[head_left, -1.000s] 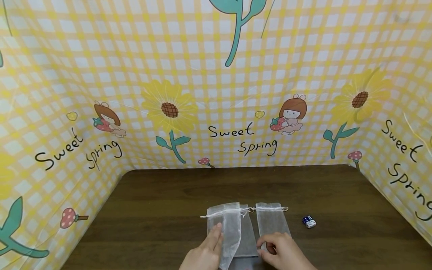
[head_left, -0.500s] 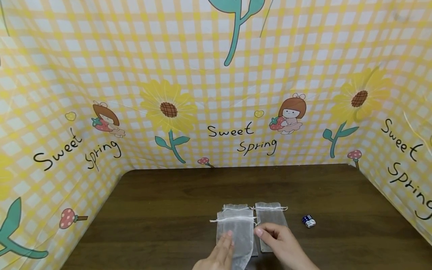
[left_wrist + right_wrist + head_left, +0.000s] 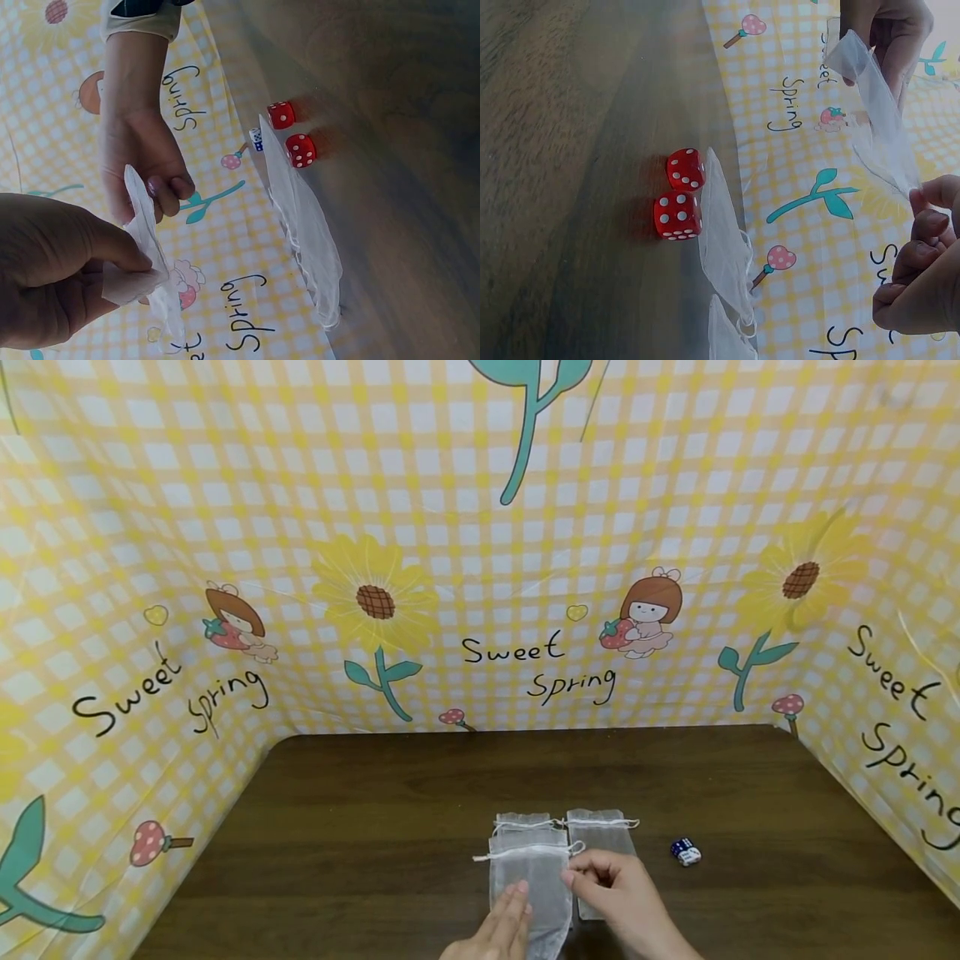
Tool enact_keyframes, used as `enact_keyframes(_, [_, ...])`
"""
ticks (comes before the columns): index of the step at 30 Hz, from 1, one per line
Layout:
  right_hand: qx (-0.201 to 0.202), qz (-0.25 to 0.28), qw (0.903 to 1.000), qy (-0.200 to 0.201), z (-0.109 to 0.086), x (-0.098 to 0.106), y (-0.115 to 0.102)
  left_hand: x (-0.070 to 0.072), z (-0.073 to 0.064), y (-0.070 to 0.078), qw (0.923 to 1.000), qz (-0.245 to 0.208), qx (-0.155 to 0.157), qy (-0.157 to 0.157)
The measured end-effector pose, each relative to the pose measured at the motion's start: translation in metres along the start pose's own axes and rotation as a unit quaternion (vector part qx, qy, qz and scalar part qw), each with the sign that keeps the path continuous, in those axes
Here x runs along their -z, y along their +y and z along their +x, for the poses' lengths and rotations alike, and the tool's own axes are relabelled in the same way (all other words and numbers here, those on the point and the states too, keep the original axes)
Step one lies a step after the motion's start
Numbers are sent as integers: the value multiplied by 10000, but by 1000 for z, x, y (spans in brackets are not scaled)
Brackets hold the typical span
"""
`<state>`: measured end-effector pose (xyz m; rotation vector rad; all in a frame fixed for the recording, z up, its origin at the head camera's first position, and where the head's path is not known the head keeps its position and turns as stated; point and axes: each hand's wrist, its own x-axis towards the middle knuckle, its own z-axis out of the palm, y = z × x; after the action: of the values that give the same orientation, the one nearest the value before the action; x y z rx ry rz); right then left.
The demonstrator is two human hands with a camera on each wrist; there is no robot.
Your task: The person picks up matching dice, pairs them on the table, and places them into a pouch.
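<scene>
A white sheer drawstring pouch (image 3: 527, 872) is held up off the table between both hands. My left hand (image 3: 501, 928) pinches its lower part between thumb and fingers, best seen in the left wrist view, where the pouch (image 3: 154, 247) hangs from the thumb. My right hand (image 3: 626, 897) pinches the pouch's right edge just below the drawstring; in the right wrist view the right fingertips (image 3: 922, 196) grip that edge. Two more white pouches lie flat on the table, one behind the held pouch (image 3: 522, 819) and one to its right (image 3: 600, 832).
A small cluster of blue and white dice (image 3: 686, 852) sits on the brown table (image 3: 375, 827), right of the pouches. Two red dice (image 3: 301, 150) (image 3: 678, 216) lie nearer the person, hidden in the head view. A yellow checked cloth (image 3: 480, 568) walls the table's back and sides.
The held pouch has moved right with my left hand. My right hand has risen from near the lying pouches' lower end and taken hold of the held pouch's right edge.
</scene>
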<state>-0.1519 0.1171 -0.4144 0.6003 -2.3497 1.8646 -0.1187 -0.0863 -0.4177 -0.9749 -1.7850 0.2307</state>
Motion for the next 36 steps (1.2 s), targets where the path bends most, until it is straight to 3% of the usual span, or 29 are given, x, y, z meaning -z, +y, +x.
enact_keyframes(5, [390,72,9986,352,1,-2,-1,1,1,-1,9998,-41,9,-184])
enact_keyframes(11, [641,103,9947,795,-1,-3,-6,-4,-1,-4,9994,232,-251,21])
enact_keyframes(14, [832,17,9921,939,-1,-3,-7,-5,-1,-5,9996,138,-242,47])
enact_keyframes(17, [1054,-173,9878,1134,-1,-1,-7,0,1,-7,9992,-347,-16,-183])
enact_keyframes(20, [1313,-376,9815,1340,-1,2,-7,6,3,-11,9928,-1010,396,-513])
enact_keyframes(24, [1608,-510,9737,1531,0,6,-7,7,3,-22,9809,-1552,1083,-451])
enact_keyframes(29, [1740,-587,9701,1590,-1,9,-12,9,4,-36,9694,-1592,1807,-479])
enact_keyframes(31, [1792,-651,9689,1577,-2,10,-15,11,6,-40,9686,-1424,1983,-482])
enact_keyframes(36, [2302,-851,9577,1502,-2,11,-17,18,11,-48,9611,-1123,2504,-301])
